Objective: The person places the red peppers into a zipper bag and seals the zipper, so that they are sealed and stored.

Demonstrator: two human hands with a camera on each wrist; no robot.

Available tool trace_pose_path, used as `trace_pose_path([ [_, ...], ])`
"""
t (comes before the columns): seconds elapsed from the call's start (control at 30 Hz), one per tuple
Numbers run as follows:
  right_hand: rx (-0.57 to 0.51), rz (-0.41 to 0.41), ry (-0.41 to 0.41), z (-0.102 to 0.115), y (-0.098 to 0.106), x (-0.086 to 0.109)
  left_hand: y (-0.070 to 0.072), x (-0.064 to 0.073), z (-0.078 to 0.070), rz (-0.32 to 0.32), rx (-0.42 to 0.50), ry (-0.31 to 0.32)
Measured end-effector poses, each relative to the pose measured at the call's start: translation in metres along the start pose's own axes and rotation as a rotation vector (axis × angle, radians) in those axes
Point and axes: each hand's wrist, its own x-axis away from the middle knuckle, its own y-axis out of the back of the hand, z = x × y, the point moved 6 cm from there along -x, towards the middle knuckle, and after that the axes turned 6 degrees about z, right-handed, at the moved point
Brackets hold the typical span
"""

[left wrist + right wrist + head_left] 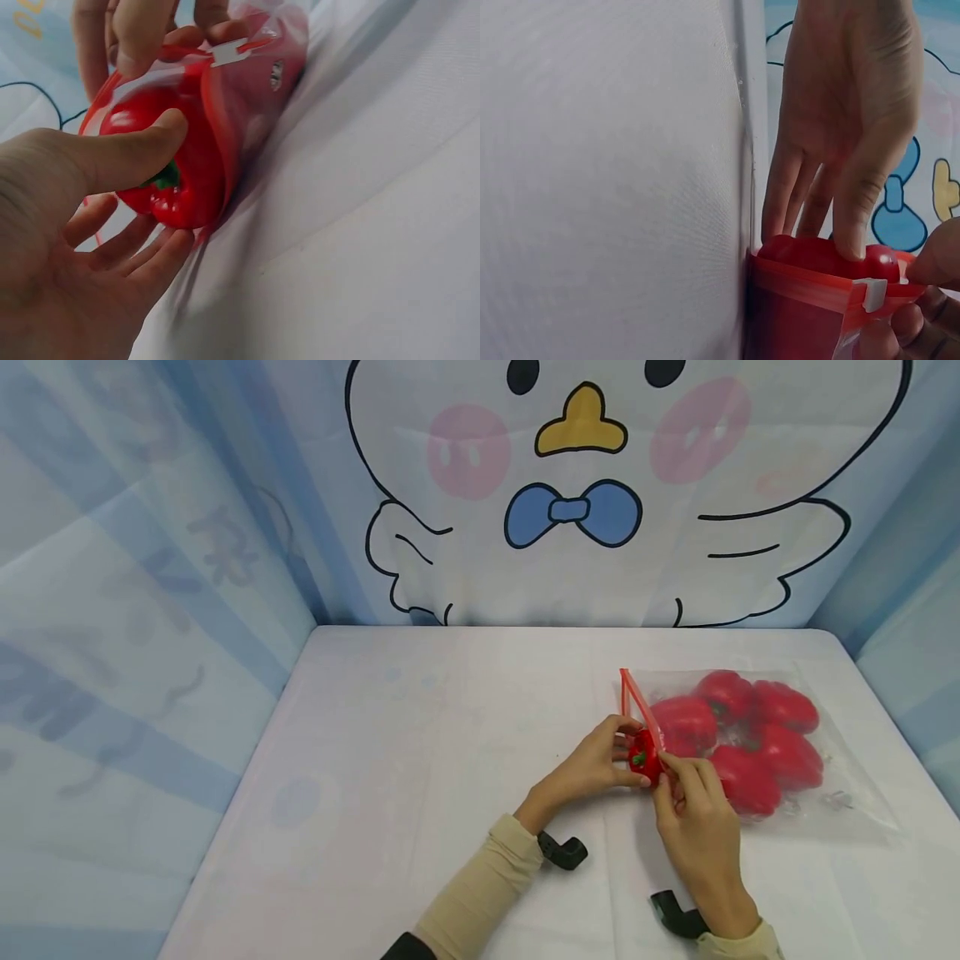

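Observation:
A red bell pepper (645, 752) with a green stem sits in the mouth of a clear zip bag (851, 797). My left hand (588, 764) holds the pepper, thumb across its stem end and fingers around its far side, as the left wrist view shows. On the bag's near side, my right hand (701, 822) pinches the red zip edge (802, 281). Close to those fingers is the white slider (229, 52). Several more red bell peppers (742, 777) lie inside the bag, which rests flat on the table.
The white-covered table (420, 760) extends left of the bag. Curtains with a cartoon print (570, 568) stand along its back and sides. A black wrist mount (562, 852) juts out below the left hand, and another black mount (675, 914) below the right.

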Motion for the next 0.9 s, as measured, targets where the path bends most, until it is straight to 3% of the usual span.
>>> trace_pose_path([
  [0.13,0.002,-0.004,0.001,0.000,0.000,0.000,-0.002,0.002,-0.003,-0.058,-0.030,0.010],
  [0.3,0.010,0.001,0.000,0.001,0.000,0.000,-0.004,0.002,-0.008,-0.123,-0.236,-0.031],
  [0.4,0.011,0.004,-0.005,0.000,0.000,0.001,-0.005,0.001,-0.009,-0.140,-0.292,-0.038],
  [0.7,0.004,-0.007,0.005,0.001,0.001,0.000,-0.009,0.000,-0.006,-0.097,-0.050,-0.025],
  [0.9,0.001,-0.011,0.017,0.001,0.003,-0.001,-0.014,-0.001,-0.005,-0.091,0.034,-0.020],
])
